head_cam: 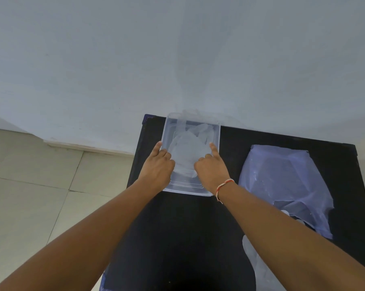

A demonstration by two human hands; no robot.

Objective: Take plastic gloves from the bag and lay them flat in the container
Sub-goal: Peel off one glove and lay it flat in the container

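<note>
A clear plastic container (217, 131) sits at the far left part of a black table (177, 227). Translucent plastic gloves (188, 152) lie inside it, their fingers pointing away from me. My left hand (156, 164) rests at the container's left wall, its fingers curled onto the gloves' left edge. My right hand (212, 166) lies on the gloves' right side with the index finger stretched out and pressing down. A bluish plastic bag (282, 181) lies flat on the table to the right, apart from both hands.
A loose translucent glove (253, 261) lies on the table near my right forearm. A pale wall stands right behind the table. Tiled floor (30, 196) lies to the left of the table's left edge.
</note>
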